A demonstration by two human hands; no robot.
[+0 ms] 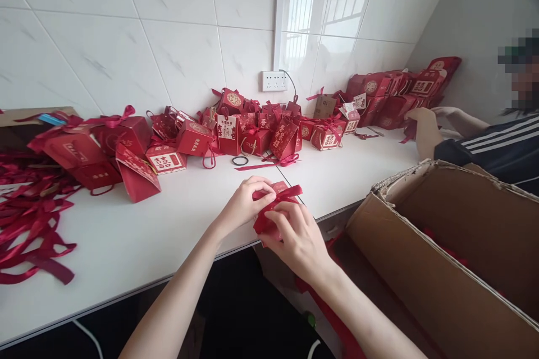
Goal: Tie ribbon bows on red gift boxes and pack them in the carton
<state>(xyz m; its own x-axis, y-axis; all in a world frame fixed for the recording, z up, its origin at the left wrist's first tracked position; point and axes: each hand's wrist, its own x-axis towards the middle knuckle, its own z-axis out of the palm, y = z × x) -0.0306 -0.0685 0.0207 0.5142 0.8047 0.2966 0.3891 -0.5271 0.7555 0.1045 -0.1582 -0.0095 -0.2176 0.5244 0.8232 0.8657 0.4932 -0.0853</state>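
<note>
A small red box (281,186) with a red ribbon (290,193) tied in a bow sits at the table's front edge, between my hands. My left hand (248,201) pinches the ribbon on the left side of the bow with thumb and fingers. My right hand (297,230) comes in from the right, its fingers bent and closed on the ribbon at the front of the box. My fingers cover much of the box and the knot.
Red boxes (197,137) line the wall on the white table (202,210). Loose red ribbons (36,224) lie at left, a black ring (240,161) behind my hands. An open carton (438,252) stands at right; beyond it, a person's hands (425,118) are near stacked boxes (391,98).
</note>
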